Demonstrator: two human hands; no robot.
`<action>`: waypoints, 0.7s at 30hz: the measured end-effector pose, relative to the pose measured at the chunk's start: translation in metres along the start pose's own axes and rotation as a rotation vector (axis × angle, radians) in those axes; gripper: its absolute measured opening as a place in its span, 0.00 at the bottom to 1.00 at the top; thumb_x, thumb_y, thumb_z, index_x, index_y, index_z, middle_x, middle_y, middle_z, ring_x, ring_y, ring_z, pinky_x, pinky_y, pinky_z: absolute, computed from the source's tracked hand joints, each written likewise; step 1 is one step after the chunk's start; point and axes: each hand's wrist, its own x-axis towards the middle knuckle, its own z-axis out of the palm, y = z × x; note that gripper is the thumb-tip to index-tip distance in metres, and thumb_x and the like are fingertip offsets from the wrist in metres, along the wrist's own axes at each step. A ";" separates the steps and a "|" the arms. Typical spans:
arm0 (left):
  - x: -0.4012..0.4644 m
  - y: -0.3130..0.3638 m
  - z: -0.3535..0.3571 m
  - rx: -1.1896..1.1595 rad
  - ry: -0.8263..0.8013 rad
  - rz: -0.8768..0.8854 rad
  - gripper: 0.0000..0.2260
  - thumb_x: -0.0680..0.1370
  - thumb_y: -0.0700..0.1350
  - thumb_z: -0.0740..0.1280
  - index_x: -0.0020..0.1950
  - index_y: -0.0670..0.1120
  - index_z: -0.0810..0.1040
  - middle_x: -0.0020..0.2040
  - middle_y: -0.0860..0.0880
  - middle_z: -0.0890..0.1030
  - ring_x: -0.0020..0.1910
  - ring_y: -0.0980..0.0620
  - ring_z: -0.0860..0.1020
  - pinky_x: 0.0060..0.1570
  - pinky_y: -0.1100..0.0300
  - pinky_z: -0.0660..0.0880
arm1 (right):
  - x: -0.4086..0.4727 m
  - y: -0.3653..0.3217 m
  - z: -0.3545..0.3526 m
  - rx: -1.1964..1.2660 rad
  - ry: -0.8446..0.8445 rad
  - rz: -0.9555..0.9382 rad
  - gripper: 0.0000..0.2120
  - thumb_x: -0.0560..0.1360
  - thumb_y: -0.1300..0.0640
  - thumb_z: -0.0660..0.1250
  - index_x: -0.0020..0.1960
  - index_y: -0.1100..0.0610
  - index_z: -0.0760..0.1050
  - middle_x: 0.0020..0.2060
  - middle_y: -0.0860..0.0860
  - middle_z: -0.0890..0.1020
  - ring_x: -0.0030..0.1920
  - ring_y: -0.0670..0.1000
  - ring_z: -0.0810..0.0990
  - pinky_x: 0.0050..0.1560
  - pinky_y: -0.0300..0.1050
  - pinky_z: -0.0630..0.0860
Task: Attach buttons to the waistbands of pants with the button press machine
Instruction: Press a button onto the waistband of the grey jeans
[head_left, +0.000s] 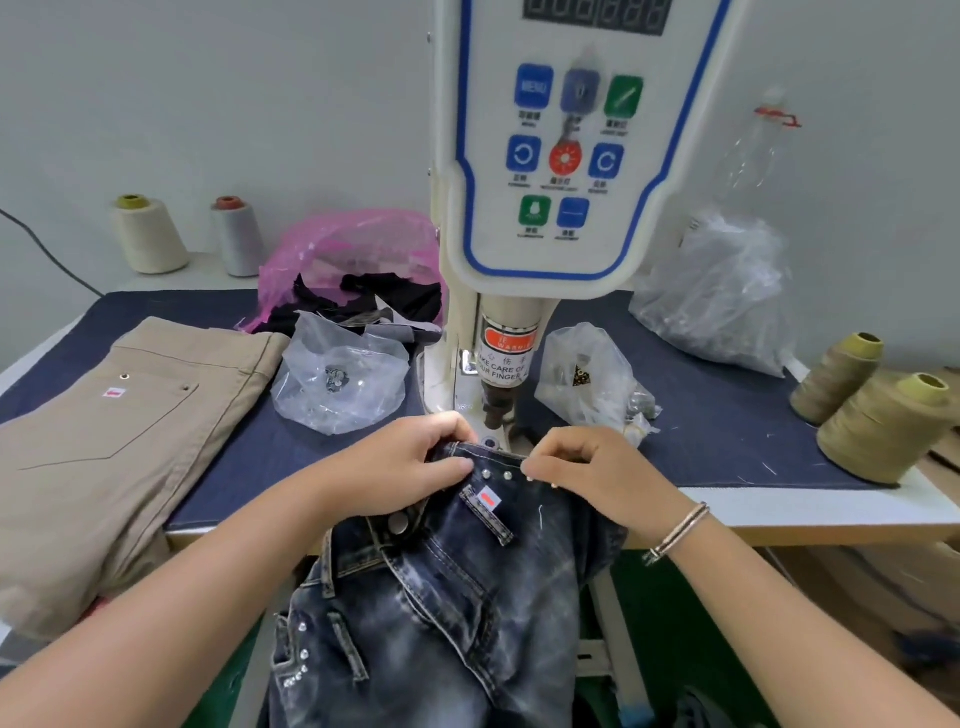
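Dark washed jeans (441, 597) hang off the table's front edge, their waistband (488, 460) lifted up to the base of the white button press machine (545, 156). My left hand (410, 457) pinches the waistband's left part. My right hand (587, 467) pinches its right part. Between my hands the waistband lies at the lower die (489, 442), under the machine's press head (498, 405). A metal button (399, 521) sits on the jeans lower down, beside small studs and a red label.
Folded beige pants (119, 431) lie at the left. Clear bags of metal parts (340, 371) (592, 382) flank the machine. A pink bag (358, 260), a big clear bag (722, 296), a bottle, and thread cones (883, 426) (150, 234) stand around.
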 end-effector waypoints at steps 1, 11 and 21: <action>-0.001 0.001 -0.001 0.006 0.002 0.014 0.05 0.79 0.47 0.65 0.46 0.57 0.75 0.32 0.55 0.75 0.26 0.48 0.75 0.25 0.56 0.76 | -0.001 0.001 0.001 0.040 0.032 -0.018 0.10 0.74 0.56 0.70 0.34 0.48 0.80 0.31 0.44 0.79 0.34 0.41 0.74 0.40 0.30 0.70; -0.012 -0.012 -0.002 -0.167 0.084 -0.014 0.12 0.80 0.49 0.64 0.37 0.56 0.76 0.34 0.59 0.76 0.34 0.62 0.72 0.37 0.71 0.68 | 0.003 0.016 0.017 0.249 0.195 -0.049 0.13 0.78 0.63 0.62 0.36 0.54 0.73 0.31 0.41 0.74 0.36 0.40 0.71 0.43 0.31 0.69; -0.027 -0.004 0.003 0.105 0.221 0.274 0.10 0.77 0.36 0.68 0.47 0.52 0.78 0.45 0.60 0.78 0.46 0.60 0.77 0.48 0.71 0.70 | -0.018 0.010 0.010 0.016 -0.071 -0.101 0.11 0.77 0.63 0.66 0.37 0.54 0.71 0.36 0.46 0.73 0.35 0.41 0.69 0.42 0.33 0.67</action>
